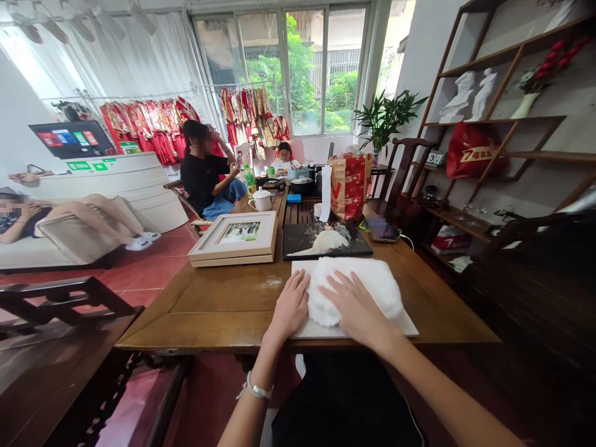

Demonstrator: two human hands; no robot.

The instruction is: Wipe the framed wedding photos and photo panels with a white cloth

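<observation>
A fluffy white pad of cotton wool [367, 282] lies on a white board [410, 326] at the near edge of the wooden table [223, 304]. My right hand [356, 307] lies flat on the pad's near left part, fingers spread. My left hand [291, 304] rests flat beside it, fingers stretched along the pad's left edge and partly on the board. Neither hand holds anything.
Behind the board lies a dark tray [326, 241] with a white lump, a framed picture [237, 237] to its left, a phone [384, 230] to its right. Farther back: a red paper bag [349, 183], teapot [261, 200], tea ware. Two people sit at the far end, another lies on a sofa at left. Shelves stand on the right.
</observation>
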